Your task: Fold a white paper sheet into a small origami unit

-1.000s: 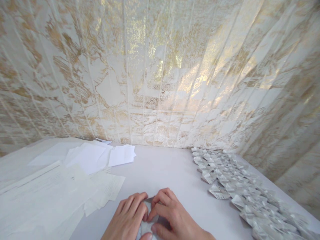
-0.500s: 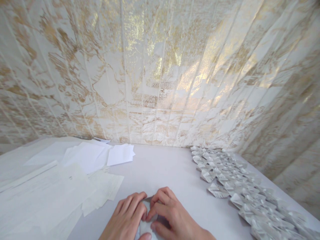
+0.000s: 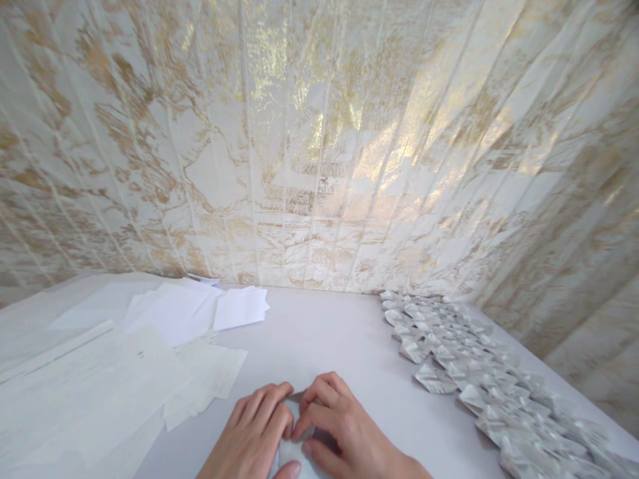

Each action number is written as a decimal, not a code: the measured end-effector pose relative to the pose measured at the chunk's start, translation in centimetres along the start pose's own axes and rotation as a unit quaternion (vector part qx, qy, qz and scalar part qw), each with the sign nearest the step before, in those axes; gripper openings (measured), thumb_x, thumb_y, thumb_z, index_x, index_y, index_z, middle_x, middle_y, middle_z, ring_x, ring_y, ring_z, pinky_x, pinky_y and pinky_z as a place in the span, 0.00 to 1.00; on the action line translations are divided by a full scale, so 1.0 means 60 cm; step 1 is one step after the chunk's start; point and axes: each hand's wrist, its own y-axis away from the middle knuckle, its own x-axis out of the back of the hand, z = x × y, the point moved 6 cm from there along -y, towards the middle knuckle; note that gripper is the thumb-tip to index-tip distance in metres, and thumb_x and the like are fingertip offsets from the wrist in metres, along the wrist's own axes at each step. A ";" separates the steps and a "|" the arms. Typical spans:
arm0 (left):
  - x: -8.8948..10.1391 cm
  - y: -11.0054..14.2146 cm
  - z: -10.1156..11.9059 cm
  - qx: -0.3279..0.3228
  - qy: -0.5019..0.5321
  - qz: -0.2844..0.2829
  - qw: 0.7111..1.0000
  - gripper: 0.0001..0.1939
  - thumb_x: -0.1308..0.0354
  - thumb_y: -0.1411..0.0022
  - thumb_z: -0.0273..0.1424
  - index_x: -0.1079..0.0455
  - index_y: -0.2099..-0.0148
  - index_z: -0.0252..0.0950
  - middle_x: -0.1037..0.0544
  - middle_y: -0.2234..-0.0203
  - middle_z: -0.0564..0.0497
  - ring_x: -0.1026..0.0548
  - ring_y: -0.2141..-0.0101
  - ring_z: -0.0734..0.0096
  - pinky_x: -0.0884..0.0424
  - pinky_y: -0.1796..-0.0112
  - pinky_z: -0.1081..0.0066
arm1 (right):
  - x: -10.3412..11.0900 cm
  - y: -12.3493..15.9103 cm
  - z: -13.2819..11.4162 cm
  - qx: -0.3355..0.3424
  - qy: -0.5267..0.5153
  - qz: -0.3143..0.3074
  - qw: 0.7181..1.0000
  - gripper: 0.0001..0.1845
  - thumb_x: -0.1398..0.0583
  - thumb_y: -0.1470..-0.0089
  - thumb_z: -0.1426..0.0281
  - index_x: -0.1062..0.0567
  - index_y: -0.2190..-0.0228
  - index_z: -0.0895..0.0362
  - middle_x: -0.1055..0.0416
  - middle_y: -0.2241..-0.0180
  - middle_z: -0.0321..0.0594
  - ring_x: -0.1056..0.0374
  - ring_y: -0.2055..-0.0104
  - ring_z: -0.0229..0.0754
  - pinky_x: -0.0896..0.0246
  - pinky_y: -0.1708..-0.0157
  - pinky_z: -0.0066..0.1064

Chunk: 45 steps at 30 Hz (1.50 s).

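At the bottom middle of the view, a small folded sheet of paper lies on the white table, partly hidden under both hands. My left hand rests along its left side, fingers bent and closed on the far edge, thumb near the paper's front. From the right, my right hand pinches the same paper, its fingers curled and its thumb low on the sheet. The fingertips of the two hands almost meet over the fold.
Loose printed sheets spread over the table's left side, with blank white sheets and a small white stack behind. Several rows of folded paper pieces line the right side. A gold-patterned curtain hangs at the back.
Both hands stay nearly in place on the paper. The left thumb has shifted very slightly; everything else looks the same.
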 end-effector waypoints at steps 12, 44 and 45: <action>0.000 0.001 -0.001 0.005 0.015 0.011 1.000 0.10 0.37 0.41 0.32 0.34 0.59 0.41 0.27 0.45 0.45 0.31 0.47 0.51 0.34 0.50 0.56 | 0.001 -0.002 -0.001 -0.007 0.002 -0.007 1.000 0.17 0.36 0.51 0.85 0.23 0.63 0.54 0.30 0.60 0.39 0.35 0.53 0.43 0.41 0.49 0.35; 0.006 0.004 0.000 -0.034 0.022 -0.003 0.999 0.06 0.42 0.37 0.33 0.35 0.57 0.43 0.28 0.49 0.47 0.31 0.49 0.54 0.32 0.53 0.59 | 0.011 -0.003 -0.015 -0.036 0.004 -0.006 0.999 0.17 0.37 0.48 0.86 0.23 0.62 0.53 0.30 0.60 0.38 0.37 0.53 0.44 0.40 0.49 0.36; 0.006 0.005 -0.001 -0.035 0.022 -0.003 0.999 0.06 0.42 0.37 0.34 0.35 0.57 0.43 0.28 0.49 0.47 0.31 0.49 0.54 0.32 0.53 0.59 | 0.011 -0.003 -0.015 -0.036 0.003 -0.007 0.999 0.18 0.37 0.49 0.87 0.23 0.62 0.53 0.30 0.60 0.38 0.37 0.53 0.44 0.41 0.49 0.36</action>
